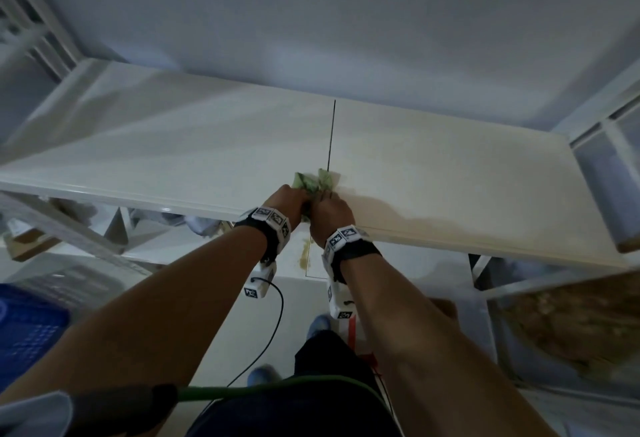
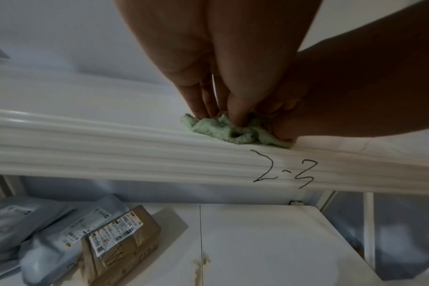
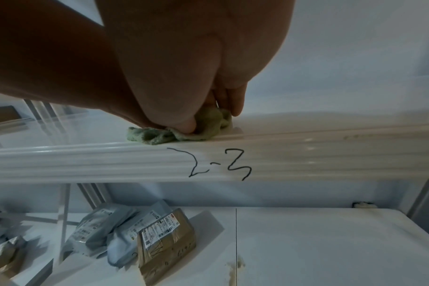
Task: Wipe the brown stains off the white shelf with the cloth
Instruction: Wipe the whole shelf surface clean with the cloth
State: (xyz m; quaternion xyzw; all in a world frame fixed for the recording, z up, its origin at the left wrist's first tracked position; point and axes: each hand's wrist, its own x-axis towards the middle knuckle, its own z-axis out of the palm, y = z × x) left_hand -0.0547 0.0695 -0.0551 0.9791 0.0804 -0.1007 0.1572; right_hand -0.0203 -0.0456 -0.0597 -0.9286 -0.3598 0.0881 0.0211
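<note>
A crumpled pale green terry cloth lies bunched on the near edge of the white shelf, right at the dark seam where its two panels meet, and both hands work it together. The left hand has its fingers pointing down into the left part of the bundle, held close together and pinching the fabric against the thumb. The right hand covers the right part, its thumb pressing a fold flat on the shelf and the other fingers curled over the far side of the cloth. A faint brownish stain spreads along the near edge of the shelf, right of the hands. The wrist views show what the head view hides: the ribbed front lip of the shelf carries the handwritten black marking "2-3" just below the cloth, and on the lower white shelf lie grey plastic mailer bags and a brown taped parcel with a white barcode label, its print too small to read. A brown drip mark runs beside that lower shelf's seam.
</note>
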